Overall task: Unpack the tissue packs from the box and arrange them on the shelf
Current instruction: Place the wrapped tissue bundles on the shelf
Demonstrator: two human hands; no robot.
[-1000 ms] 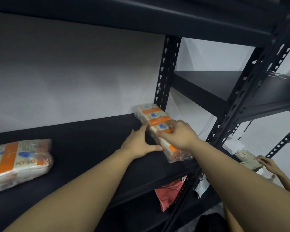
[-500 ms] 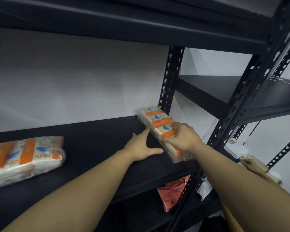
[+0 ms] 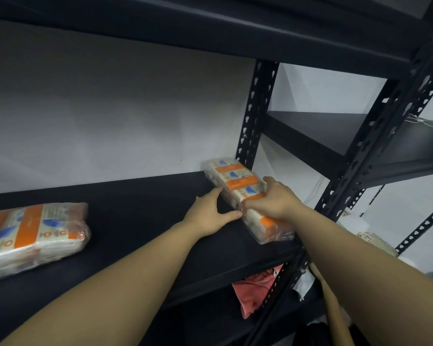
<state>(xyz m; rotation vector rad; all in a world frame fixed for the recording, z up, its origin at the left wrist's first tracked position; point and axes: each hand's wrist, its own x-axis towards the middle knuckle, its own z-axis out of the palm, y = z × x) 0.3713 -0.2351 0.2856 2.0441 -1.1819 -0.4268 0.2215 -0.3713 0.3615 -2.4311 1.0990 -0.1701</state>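
Right hand (image 3: 273,199) lies over the top of a tissue pack (image 3: 245,196) at centre right of the frame, fingers curled down over its left long edge, thumb on the far side: a clamp across the pack's width. Left hand (image 3: 210,213) sits just left of the same pack, flat on the shelf board (image 3: 140,221), fingers straight and spread; the forefinger tip touches the pack's left side near its middle, the thumb tip reaches the pack lower down, close to the right hand's fingertips. Nothing is held in the left hand.

The pack is wrapped in clear film with orange bands and blue marks on a pale ground. It lies flat on the board, long axis running from the back wall toward the front edge, its far end close to the black perforated upright (image 3: 256,116). Its near end slightly overhangs the front lip at the shelf's right end.

A second tissue pack (image 3: 35,236), same printing, lies flat at the lower left of the frame, well apart from the first, partly cut off by the frame edge.

Below the board, lower centre right, a reddish cloth (image 3: 254,293) shows on the level beneath. At right, a neighbouring black rack (image 3: 335,131) stands beside this one. White wall behind.
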